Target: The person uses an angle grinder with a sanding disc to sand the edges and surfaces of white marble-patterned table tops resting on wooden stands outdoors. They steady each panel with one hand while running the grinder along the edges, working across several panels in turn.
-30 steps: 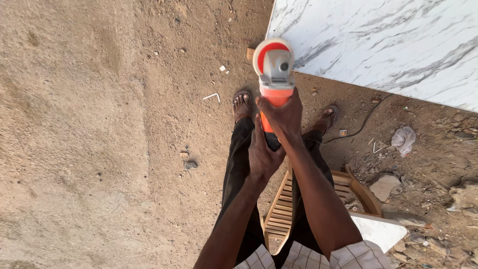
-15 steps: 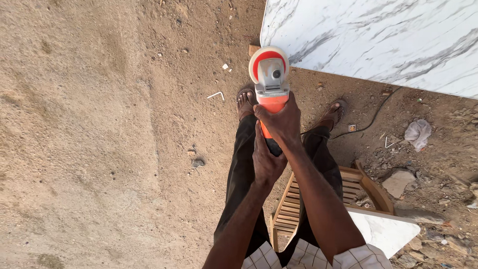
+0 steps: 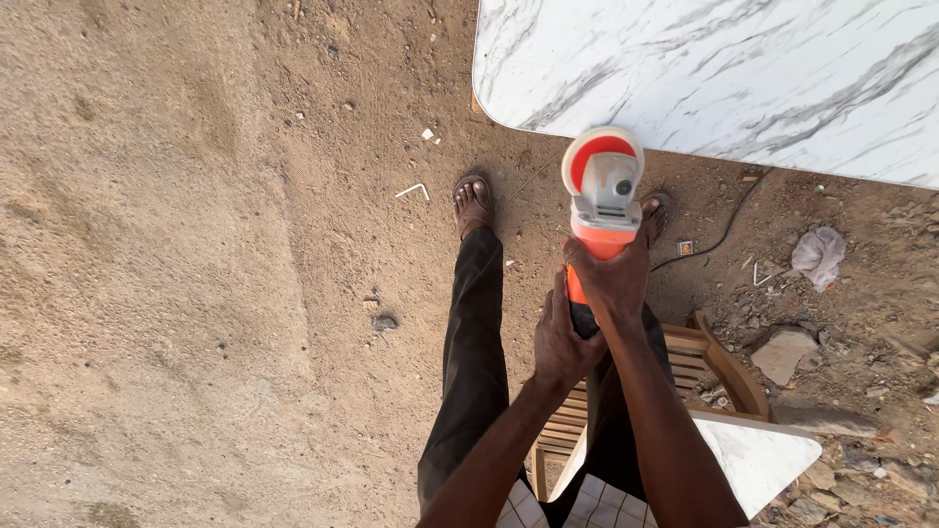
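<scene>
You've got the orange angle grinder [image 3: 602,210] up in both hands, head pointing at the rounded corner of the white marble slab [image 3: 724,68] but not touching it; disc sits just short of the edge, above the dirt ground [image 3: 196,244]. No cut line or fresh dust visible on the slab, so I'd judge grinding hasn't started; the whole edge is left. Your right hand [image 3: 611,279] is wrapped tight round the grinder body just behind the head. Your left hand [image 3: 565,337] is closed round the rear handle below it. Cable [image 3: 729,220] trails past your right foot. Wooden chair [image 3: 704,367] right behind your legs.
</scene>
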